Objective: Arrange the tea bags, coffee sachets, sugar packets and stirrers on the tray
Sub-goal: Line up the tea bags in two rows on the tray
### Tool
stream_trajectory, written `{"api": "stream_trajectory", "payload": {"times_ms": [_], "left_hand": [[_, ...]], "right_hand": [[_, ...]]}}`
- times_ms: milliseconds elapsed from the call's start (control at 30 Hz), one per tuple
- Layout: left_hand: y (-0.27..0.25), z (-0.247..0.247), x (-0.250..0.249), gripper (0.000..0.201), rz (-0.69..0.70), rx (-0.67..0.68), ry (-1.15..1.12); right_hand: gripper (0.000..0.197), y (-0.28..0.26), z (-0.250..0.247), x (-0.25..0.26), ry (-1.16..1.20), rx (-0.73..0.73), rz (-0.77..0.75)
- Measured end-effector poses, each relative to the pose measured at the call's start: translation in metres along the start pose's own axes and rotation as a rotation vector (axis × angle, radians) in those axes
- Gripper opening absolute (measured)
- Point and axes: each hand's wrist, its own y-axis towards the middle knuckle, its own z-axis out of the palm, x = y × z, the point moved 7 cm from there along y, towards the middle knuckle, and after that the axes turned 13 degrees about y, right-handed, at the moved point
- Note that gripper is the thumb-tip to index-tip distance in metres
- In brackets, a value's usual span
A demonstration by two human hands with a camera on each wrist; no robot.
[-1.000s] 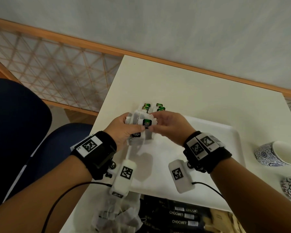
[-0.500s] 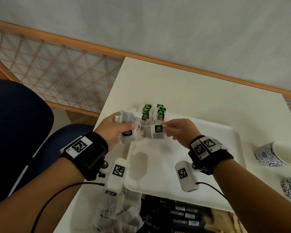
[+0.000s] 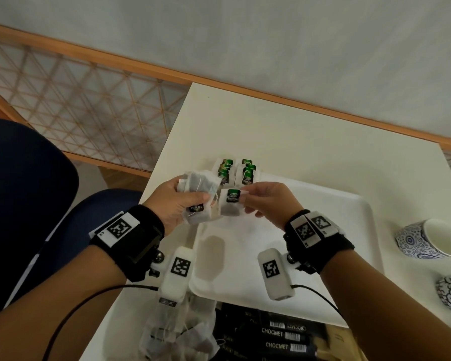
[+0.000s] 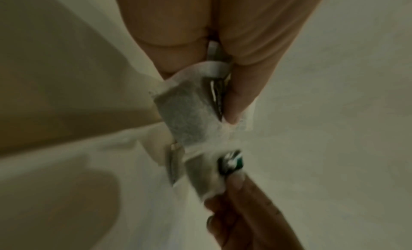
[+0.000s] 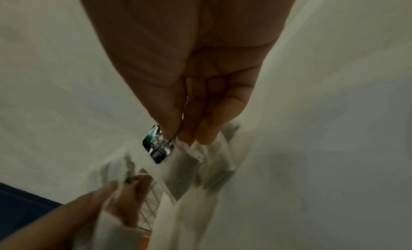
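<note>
Above the far left corner of the white tray (image 3: 323, 256), my left hand (image 3: 177, 199) grips a bunch of tea bags (image 3: 201, 185), seen close up as grey pouches (image 4: 187, 113). My right hand (image 3: 261, 199) pinches a single tea bag (image 3: 229, 204) by its top edge, beside its green tag (image 5: 157, 144), close to the left hand's bunch. Two short rows of green-tagged tea bags (image 3: 236, 173) lie at the tray's far left corner. The rest of the tray shows bare.
A loose heap of tea bags (image 3: 177, 332) and dark CHOCMET sachets (image 3: 276, 337) lie on the white table (image 3: 297, 142) at the near edge. Two blue-patterned cups (image 3: 425, 238) stand right of the tray. A blue chair (image 3: 24, 194) is at the left.
My hands have drawn apart: the right hand has pulled one tea bag out of the left hand's bunch and holds it a little to the right.
</note>
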Motion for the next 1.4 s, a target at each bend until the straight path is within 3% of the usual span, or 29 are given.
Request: {"api": "stream_trajectory", "payload": {"times_ms": [133,267,333,400,467,567,667,767,900,1033,1267,1400], "left_hand": [[-0.004,0.009,-0.002,0.024,0.02,0.043,0.04],[-0.004,0.006,-0.004,0.023,0.035,0.028,0.048],[-0.005,-0.001,-0.004,0.026,0.018,0.009,0.03],[-0.005,-0.007,-0.003,0.041,-0.003,-0.003,-0.005],[-0.007,-0.011,-0.003,0.059,-0.018,-0.011,-0.048],[-0.008,-0.017,-0.005,0.06,0.003,-0.033,-0.067],[-0.007,-0.02,-0.005,0.048,0.018,-0.039,-0.059],[-0.006,-0.023,-0.004,0.033,0.017,-0.062,-0.038],[-0.007,-0.021,-0.006,0.023,0.024,-0.048,-0.018],[-0.006,-0.017,-0.007,0.031,0.017,-0.031,-0.031],[-0.003,-0.005,-0.009,0.048,-0.002,-0.015,-0.024],[-0.001,0.002,-0.01,0.047,0.005,0.028,-0.019]], "right_hand": [[0.009,-0.003,0.016,0.006,0.133,0.012,0.008],[0.009,-0.002,0.018,0.01,0.118,0.002,-0.042],[0.01,0.003,0.007,0.011,-0.049,-0.08,-0.127],[0.014,0.007,-0.004,0.012,-0.323,-0.168,-0.183],[0.019,0.013,-0.006,0.008,-0.528,-0.165,-0.153],[0.028,0.02,-0.002,0.002,-0.637,-0.126,-0.107],[0.03,0.024,0.001,0.001,-0.677,-0.136,-0.108],[0.02,0.027,0.004,0.001,-0.688,-0.129,-0.109],[0.013,0.021,0.004,0.008,-0.572,-0.101,-0.167],[0.013,0.004,-0.007,0.012,-0.406,-0.144,-0.226],[0.016,-0.022,-0.016,0.018,-0.521,-0.117,-0.236],[0.02,-0.029,-0.017,0.018,-0.581,-0.093,-0.204]]}}
